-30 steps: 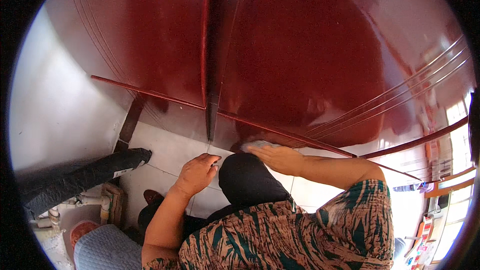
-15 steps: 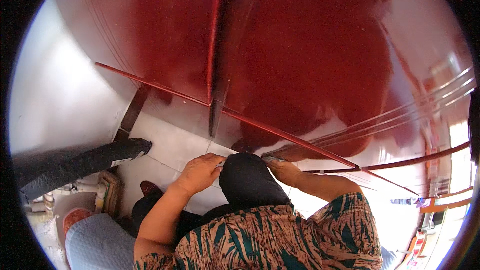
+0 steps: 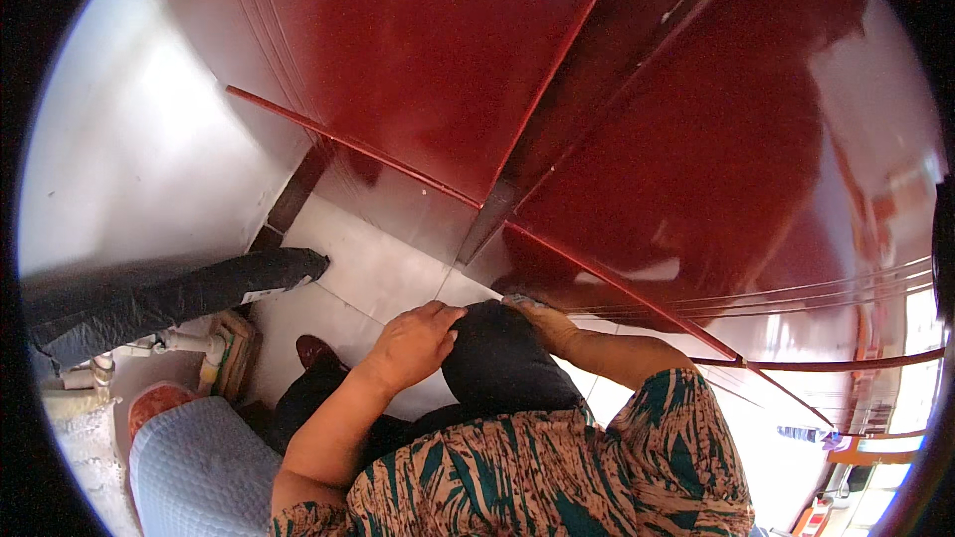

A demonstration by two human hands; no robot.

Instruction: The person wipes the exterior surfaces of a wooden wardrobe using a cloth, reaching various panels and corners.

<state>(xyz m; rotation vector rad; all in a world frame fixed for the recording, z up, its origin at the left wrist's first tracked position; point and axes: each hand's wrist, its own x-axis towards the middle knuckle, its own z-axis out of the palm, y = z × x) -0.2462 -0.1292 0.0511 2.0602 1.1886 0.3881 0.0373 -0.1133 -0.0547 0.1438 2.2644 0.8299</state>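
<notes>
My left hand is by the left side of my raised knee, in black trousers. Its fingers are curled together; whatever they may hold is hidden. Just past the knee, my right hand is partly covered by it. A crumpled greyish, cloth-like piece shows at the right fingertips, near the lower part of the right glossy dark-red panel. Beside it stands a left dark-red panel, with a dark gap between the two.
A long black plastic-wrapped bundle reaches in from the left. Below it are pipes and a brownish block. A blue quilted cover lies at lower left. Pale floor tiles run beneath the panels' lower edges.
My view has shifted, and the gap between the red panels appears wider and more slanted. My right hand shows closer behind the knee. The left hand stays beside it.
</notes>
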